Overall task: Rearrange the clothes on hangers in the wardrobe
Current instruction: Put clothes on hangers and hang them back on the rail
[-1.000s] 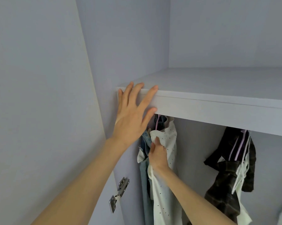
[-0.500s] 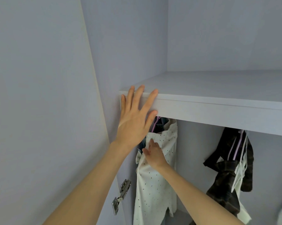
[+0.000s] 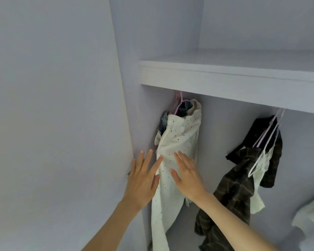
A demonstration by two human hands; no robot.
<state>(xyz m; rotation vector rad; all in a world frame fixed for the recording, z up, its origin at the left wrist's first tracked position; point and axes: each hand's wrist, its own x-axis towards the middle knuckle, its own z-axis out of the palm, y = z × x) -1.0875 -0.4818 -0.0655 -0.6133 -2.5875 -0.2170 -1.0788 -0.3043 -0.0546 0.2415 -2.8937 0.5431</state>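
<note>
Both hands have come down from the shelf edge since the earlier frames and now sit at mid-height against the hanging clothes; the view has also tilted lower.

Left to right: the open wardrobe door (image 3: 53, 124) fills the left third of the view, its inner edge just beside the left hand (image 3: 143, 180). That hand is spread, fingers straight and fanned, its fingertips touching the left fold of the white dotted garment (image 3: 172, 160). The right hand (image 3: 188, 175) lies flat on the front of the same garment, fingers straight, holding nothing.

The dotted garment hangs at the far left of the compartment, against the side wall, from a pink hanger (image 3: 179, 104). Denim (image 3: 164, 122) and darker cloth are bunched behind its collar. The shelf (image 3: 225, 78) hides the rail and the hanger hooks.

Well apart to the right, a dark plaid shirt (image 3: 234, 187) and a white top (image 3: 259, 178) hang together on pale hangers (image 3: 268, 134). A blurred pale cloth (image 3: 310, 216) shows at the right edge; what it is cannot be told.
</note>
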